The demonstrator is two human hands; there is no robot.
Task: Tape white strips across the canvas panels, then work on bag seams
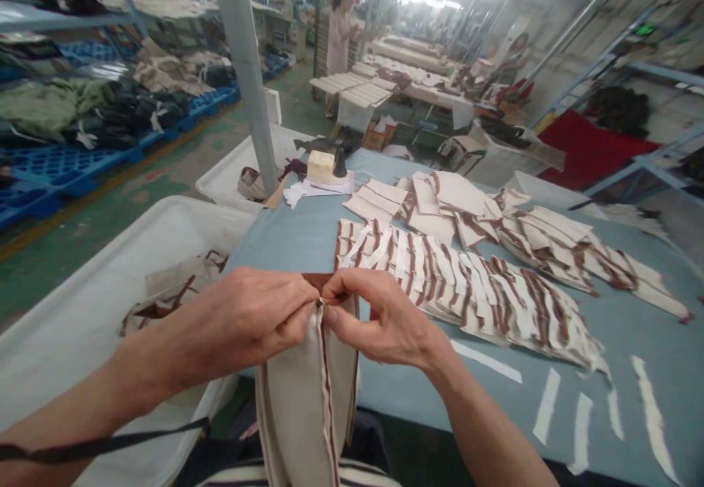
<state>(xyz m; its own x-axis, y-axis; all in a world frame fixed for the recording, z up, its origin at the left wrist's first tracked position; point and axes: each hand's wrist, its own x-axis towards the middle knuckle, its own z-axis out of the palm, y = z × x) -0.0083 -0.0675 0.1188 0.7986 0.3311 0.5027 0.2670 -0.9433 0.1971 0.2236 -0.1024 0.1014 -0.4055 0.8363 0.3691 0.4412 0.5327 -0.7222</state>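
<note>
Both of my hands meet over the table's near edge, at the top end of a cream fabric piece with brown trim (297,392). My left hand (264,311) pinches the end of its long seam, fingers closed. From the other side, my right hand (368,315) grips the same end between thumb and forefinger. The piece hangs down toward my lap, its brown-edged seam running lengthwise. A bit of brown material shows behind the fingertips. What exactly lies between the fingertips is too small to make out.
On the blue-grey table (280,245) lies a row of cream and brown pieces (440,274) with white strips. More cream panels (456,201) are heaped behind. Loose white strips (547,406) lie at right. A white bin (181,215) stands left, beside a metal post (242,54). People work farther back.
</note>
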